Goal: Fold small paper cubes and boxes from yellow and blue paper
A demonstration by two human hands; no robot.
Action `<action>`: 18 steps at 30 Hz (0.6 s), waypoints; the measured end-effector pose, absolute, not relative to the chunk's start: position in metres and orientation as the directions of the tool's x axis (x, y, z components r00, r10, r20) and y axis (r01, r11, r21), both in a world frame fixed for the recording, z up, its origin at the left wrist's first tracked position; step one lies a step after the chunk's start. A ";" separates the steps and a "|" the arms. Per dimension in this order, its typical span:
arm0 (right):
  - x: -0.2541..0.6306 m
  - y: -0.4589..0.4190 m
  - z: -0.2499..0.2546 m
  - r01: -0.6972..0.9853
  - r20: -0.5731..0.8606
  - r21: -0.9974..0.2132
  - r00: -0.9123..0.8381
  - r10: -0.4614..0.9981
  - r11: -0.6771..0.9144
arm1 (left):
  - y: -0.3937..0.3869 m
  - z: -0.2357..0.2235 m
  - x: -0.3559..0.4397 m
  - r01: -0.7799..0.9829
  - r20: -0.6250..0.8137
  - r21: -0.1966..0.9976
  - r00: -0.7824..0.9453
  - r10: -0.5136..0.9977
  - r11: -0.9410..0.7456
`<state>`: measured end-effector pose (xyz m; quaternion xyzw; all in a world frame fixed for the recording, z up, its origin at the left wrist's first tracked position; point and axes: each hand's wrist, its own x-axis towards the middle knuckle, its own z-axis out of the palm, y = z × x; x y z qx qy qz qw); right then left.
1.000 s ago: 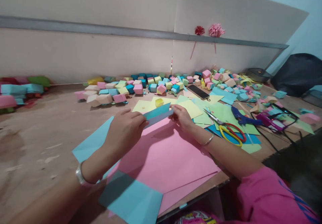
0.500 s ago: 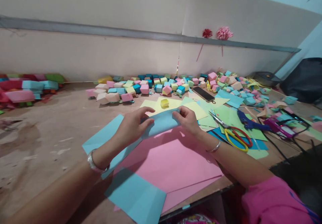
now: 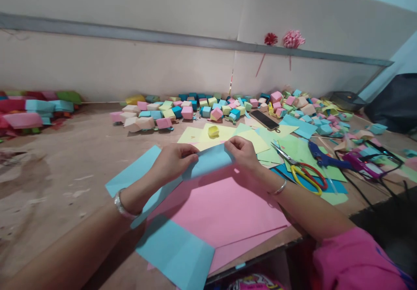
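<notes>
A folded strip of light blue paper (image 3: pixel 210 161) is stretched between my two hands, above pink sheets. Its left end is pinched by my left hand (image 3: pixel 174 161), thumb in front and fingers behind. My right hand (image 3: pixel 244 153) grips the other end the same way. Under the strip lie large pink paper sheets (image 3: pixel 221 211). Another light blue sheet (image 3: pixel 140 168) sits partly beneath my left wrist, and a blue square of paper (image 3: pixel 176 248) lies nearer the table edge. Just beyond my hands, a small yellow paper piece (image 3: pixel 213 131) rests on pale yellow sheets (image 3: pixel 192 135).
Scissors (image 3: pixel 299 168) with red and yellow handles lie right of my right hand, beside a blue glue gun (image 3: pixel 327 157). A phone (image 3: pixel 263 119) rests behind. Many small folded paper boxes (image 3: pixel 187 112) line the wall; bigger ones (image 3: pixel 22 120) are piled left.
My left fingers have closed over the strip's left end, where they were more spread before. My right hand has shifted slightly along the strip's other end. The view has tilted a little.
</notes>
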<state>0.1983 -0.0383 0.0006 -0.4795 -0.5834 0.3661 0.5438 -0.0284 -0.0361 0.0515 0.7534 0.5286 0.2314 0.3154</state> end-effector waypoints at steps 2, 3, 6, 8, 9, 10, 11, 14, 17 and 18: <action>0.199 -0.038 0.004 0.179 0.220 -0.960 0.006 0.976 0.215 | -0.034 0.047 -0.029 0.655 -0.008 0.721 0.335 0.942 -0.227; 0.200 -0.038 0.005 0.198 0.186 -0.962 -0.022 0.982 0.187 | -0.034 0.045 -0.029 0.664 -0.021 0.716 0.330 0.944 -0.216; 0.204 -0.038 0.011 0.266 0.138 -0.951 -0.087 0.987 0.157 | -0.033 0.042 -0.028 0.673 -0.079 0.718 0.328 0.941 -0.175; 0.207 -0.037 0.014 0.326 0.158 -0.927 -0.109 0.981 0.186 | -0.034 0.042 -0.027 0.647 -0.128 0.750 0.351 0.928 -0.141; 0.208 -0.037 0.015 0.375 0.168 -0.905 -0.121 0.978 0.202 | -0.034 0.042 -0.027 0.630 -0.154 0.766 0.367 0.918 -0.123; 0.209 -0.036 0.015 0.438 0.174 -0.872 -0.137 0.975 0.217 | -0.034 0.041 -0.027 0.616 -0.176 0.780 0.383 0.907 -0.108; 0.210 -0.036 0.015 0.514 0.173 -0.827 -0.155 0.973 0.229 | -0.034 0.040 -0.026 0.606 -0.192 0.789 0.400 0.896 -0.101; 0.213 -0.034 0.012 0.761 0.114 -0.598 -0.231 0.966 0.253 | -0.033 0.033 -0.026 0.619 -0.192 0.773 0.439 0.878 -0.140; 0.212 -0.034 0.006 0.876 0.054 -0.410 -0.254 0.966 0.253 | -0.033 0.025 -0.024 0.697 -0.146 0.679 0.436 0.888 -0.231; 0.211 -0.035 0.005 0.893 0.046 -0.376 -0.248 0.968 0.247 | -0.034 0.023 -0.023 0.723 -0.133 0.641 0.436 0.890 -0.259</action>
